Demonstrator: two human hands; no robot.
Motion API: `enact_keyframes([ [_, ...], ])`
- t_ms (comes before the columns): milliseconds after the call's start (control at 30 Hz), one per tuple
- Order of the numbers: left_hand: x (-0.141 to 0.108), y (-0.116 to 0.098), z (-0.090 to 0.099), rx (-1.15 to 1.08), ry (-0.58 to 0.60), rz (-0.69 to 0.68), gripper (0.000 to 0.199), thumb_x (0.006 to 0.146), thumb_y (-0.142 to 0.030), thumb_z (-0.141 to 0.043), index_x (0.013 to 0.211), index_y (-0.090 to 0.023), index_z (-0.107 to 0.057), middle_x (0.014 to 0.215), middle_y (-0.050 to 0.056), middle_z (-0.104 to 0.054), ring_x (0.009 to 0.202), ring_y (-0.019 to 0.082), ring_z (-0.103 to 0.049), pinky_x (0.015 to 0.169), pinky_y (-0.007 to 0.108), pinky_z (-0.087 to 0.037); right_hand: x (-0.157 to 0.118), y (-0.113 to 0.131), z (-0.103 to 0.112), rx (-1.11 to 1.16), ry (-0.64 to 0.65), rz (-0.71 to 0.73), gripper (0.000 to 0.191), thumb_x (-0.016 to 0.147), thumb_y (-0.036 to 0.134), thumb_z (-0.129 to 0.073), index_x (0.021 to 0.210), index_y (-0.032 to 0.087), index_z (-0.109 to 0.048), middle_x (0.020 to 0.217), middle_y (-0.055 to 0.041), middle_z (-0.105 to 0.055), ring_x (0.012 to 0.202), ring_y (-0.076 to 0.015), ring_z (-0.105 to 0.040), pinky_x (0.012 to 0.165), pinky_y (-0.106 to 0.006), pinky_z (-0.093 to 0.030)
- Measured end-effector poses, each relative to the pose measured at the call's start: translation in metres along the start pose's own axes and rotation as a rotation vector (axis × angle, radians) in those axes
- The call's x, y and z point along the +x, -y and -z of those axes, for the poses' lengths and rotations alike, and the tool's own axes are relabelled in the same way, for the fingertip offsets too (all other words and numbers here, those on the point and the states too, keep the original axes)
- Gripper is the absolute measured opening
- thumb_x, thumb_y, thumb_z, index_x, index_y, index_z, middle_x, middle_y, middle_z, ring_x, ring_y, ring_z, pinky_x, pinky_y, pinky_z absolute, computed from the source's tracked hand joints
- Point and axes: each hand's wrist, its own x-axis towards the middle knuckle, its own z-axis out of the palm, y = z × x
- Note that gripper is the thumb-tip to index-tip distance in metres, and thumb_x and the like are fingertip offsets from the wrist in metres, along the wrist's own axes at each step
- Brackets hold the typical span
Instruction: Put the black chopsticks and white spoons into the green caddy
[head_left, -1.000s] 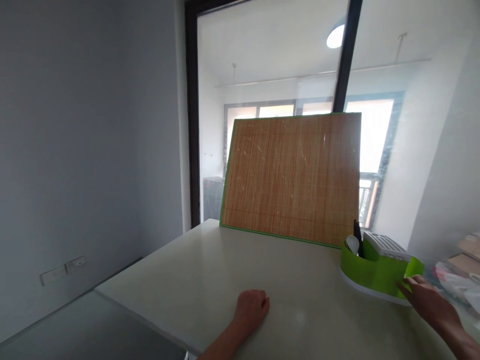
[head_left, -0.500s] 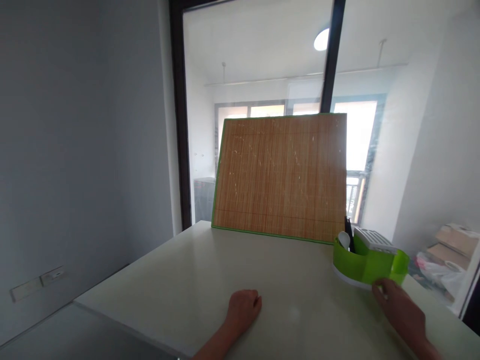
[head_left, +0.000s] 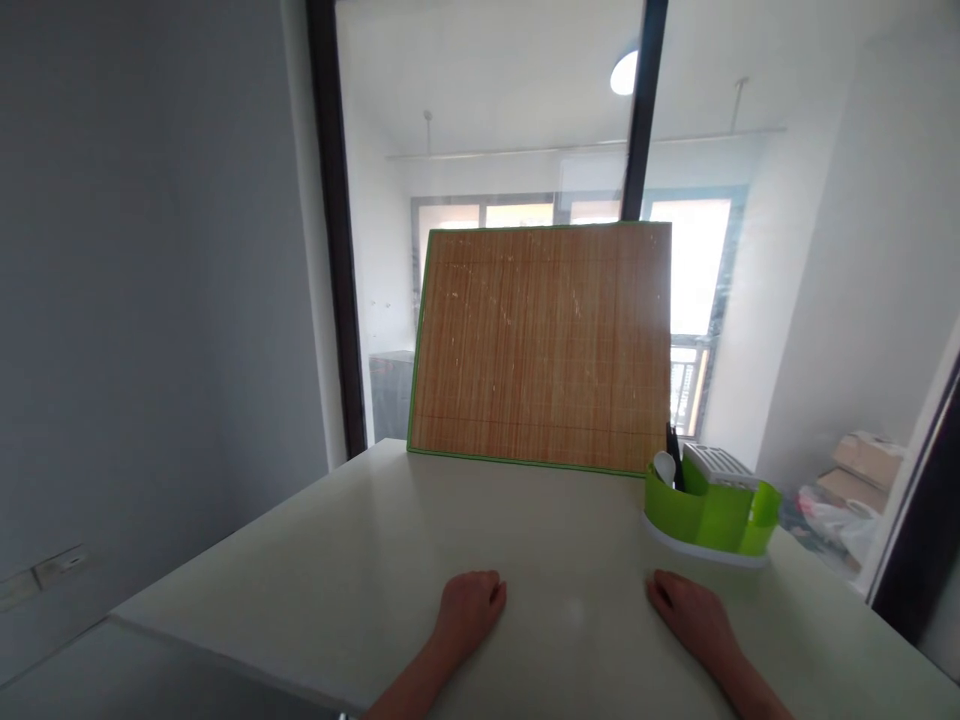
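Closed in a loose fist, my left hand (head_left: 471, 606) rests on the white table (head_left: 525, 530), with no object visible in it. My right hand (head_left: 691, 612), also curled into a fist, lies on the tabletop just in front of the green utensil holder (head_left: 701, 520) and apart from it. A white spoon (head_left: 664, 467), something thin and black (head_left: 676, 455) and a grey slotted part (head_left: 720, 464) show at the top of the holder.
A bamboo mat board (head_left: 540, 345) with green edging stands upright at the table's back edge, against a glass partition with a dark frame (head_left: 341, 250). To the left is a grey wall (head_left: 150, 250). Boxes (head_left: 862, 465) and plastic bags lie beyond the table at right.
My right hand has moved left, away from the green utensil holder's front, and is now a fist on the table. My left fist stays put. The view has turned slightly right.
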Motion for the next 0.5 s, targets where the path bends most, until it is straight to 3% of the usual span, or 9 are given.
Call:
enact_keyframes([
  [500,0.0007,0.0010,-0.0034,-0.005,-0.006,0.003,0.037,0.088,-0.033,-0.030,0.075,-0.019,-0.061,0.073,0.005,-0.064,0.074,0.018,-0.059,0.066,0.027,-0.035,-0.0010,-0.0002,-0.0030,0.031,-0.007,-0.006,0.032,0.088,0.037,-0.031,0.069,0.021,-0.052,0.069,-0.0017,-0.064,0.065,-0.0180,-0.060,0.052,-0.024,-0.029],
])
